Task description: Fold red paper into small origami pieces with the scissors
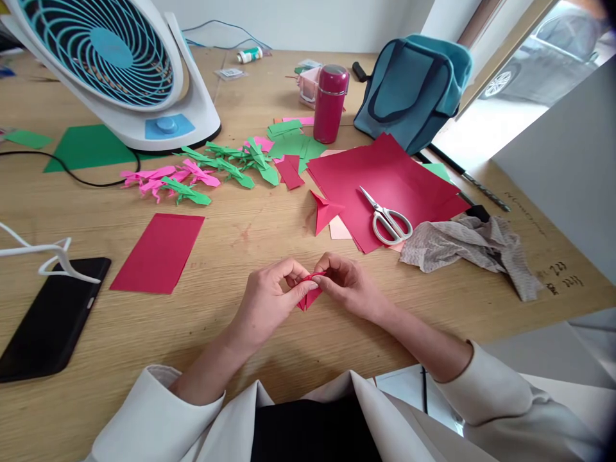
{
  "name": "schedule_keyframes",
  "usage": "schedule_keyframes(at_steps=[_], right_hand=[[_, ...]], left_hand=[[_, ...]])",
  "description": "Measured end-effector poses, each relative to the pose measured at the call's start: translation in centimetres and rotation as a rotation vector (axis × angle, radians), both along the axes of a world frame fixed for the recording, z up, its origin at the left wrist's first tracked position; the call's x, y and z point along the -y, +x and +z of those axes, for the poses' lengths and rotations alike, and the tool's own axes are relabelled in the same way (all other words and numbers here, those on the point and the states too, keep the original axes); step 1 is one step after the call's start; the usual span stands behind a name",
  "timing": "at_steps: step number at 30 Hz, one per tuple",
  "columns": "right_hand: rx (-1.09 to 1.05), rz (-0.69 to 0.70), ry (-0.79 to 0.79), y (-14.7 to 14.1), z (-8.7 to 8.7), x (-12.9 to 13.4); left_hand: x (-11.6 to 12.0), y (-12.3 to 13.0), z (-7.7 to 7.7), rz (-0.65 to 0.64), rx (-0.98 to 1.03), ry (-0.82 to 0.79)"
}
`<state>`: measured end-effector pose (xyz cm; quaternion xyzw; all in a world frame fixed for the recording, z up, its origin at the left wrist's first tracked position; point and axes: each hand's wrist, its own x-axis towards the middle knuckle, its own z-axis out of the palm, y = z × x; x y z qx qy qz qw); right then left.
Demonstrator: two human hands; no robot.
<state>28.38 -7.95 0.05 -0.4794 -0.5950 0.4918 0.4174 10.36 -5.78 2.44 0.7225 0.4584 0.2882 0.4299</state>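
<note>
Between my two hands is a small folded piece of red paper (310, 298), its pointed lower end showing beneath my fingers. My left hand (272, 292) pinches its left side with thumb and fingertips. On the right side, my right hand (347, 287) grips the upper edge in the same way, and the fingers hide part of the folds. Just beyond my hands lies another folded red paper piece (325, 210) with pointed flaps. White-handled scissors (392, 224) rest on large red sheets (385, 173). A stack of red paper rectangles (158, 253) lies to the left.
Several green and pink folded paper figures (231, 168) lie farther back. A fan (139, 70) stands back left, a red flask (331, 106) and a blue bag (414, 90) back right. A black phone (52, 314) is at left, a crumpled cloth (462, 244) at right.
</note>
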Motion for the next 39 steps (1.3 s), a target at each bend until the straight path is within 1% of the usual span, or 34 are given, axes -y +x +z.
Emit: schedule_keyframes(at_steps=[3,9,13,14,18,21,23,25,27,30,33,36,39], right_hand=[[-0.002,0.0,0.002,0.1,0.0,-0.1],[0.003,-0.002,-0.021,0.5,0.1,-0.3],[-0.081,-0.011,-0.01,0.4,0.2,-0.4],[-0.111,-0.003,-0.039,0.3,0.1,-0.4],[-0.166,0.108,-0.158,-1.2,-0.1,-0.9],[-0.232,0.17,-0.239,-3.0,0.1,-2.0],[-0.276,0.179,-0.259,-4.2,0.6,-3.0],[-0.252,0.184,-0.254,-5.2,1.1,-3.9],[-0.208,0.174,-0.233,-6.0,1.3,-4.5],[-0.121,0.124,-0.178,-6.7,0.7,-4.9],[-0.087,0.096,-0.177,-6.9,-0.2,-4.7],[-0.099,0.131,-0.197,-6.8,-0.6,-4.3],[-0.114,0.17,-0.198,-6.7,-0.8,-4.1]], left_hand=[[0.0,0.0,0.0,0.021,-0.004,-0.005],[-0.3,-0.1,0.1,0.041,0.012,-0.072],[-0.8,-0.7,-0.2,0.078,0.071,-0.096],[-0.9,-0.9,-0.3,0.074,0.097,-0.109],[-1.6,-1.6,-1.0,0.058,0.212,-0.128],[-2.1,-2.2,-0.6,0.133,0.304,-0.177],[-2.4,-2.7,-0.2,0.184,0.377,-0.216],[-2.8,-3.3,0.2,0.223,0.435,-0.247],[-3.2,-3.8,0.2,0.259,0.459,-0.254],[-3.6,-4.3,-0.5,0.271,0.419,-0.222],[-3.9,-4.7,-1.4,0.251,0.336,-0.162],[-3.9,-4.8,-1.9,0.263,0.323,-0.138],[-3.8,-4.6,-1.9,0.291,0.39,-0.165]])
